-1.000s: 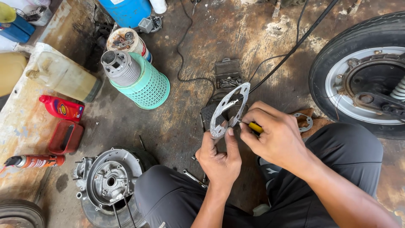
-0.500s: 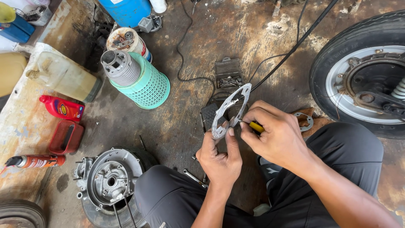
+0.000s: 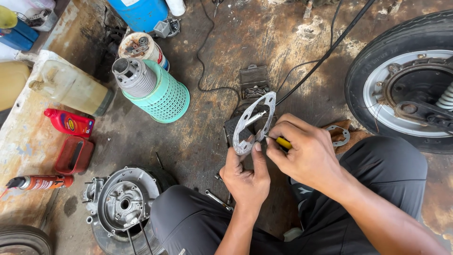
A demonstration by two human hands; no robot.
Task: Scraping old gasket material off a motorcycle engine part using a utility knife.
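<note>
Gasket-shaped metal plate (image 3: 254, 123), thin, grey and ring-like with a large cut-out, stands raised over the floor in front of the person's knees. Its long axis runs from near-left to far-right, lower end towards the person. The left hand (image 3: 245, 175) comes up from below and pinches that lower end, thumb and forefinger closed on the rim. The right hand (image 3: 309, 153) sits just to the right, fingers curled tight around a yellow-handled tool (image 3: 282, 142) whose thin tip points left and meets the plate's right edge near its lower part. Both hands are close; the left carries the plate, the right only reaches it through the tool.

Underneath lies a stained, oily concrete floor (image 3: 212, 137). A small tray of screws (image 3: 255, 85) lies just beyond the plate, with black cables (image 3: 325, 52) crossing past it. A wheel (image 3: 406, 80) stands to the far right, a mint-green perforated cylinder (image 3: 158, 92) to the far left, an engine cover (image 3: 123, 204) near left, and a spanner (image 3: 218, 199) on the floor by the left wrist. Room around the hands is tight.
</note>
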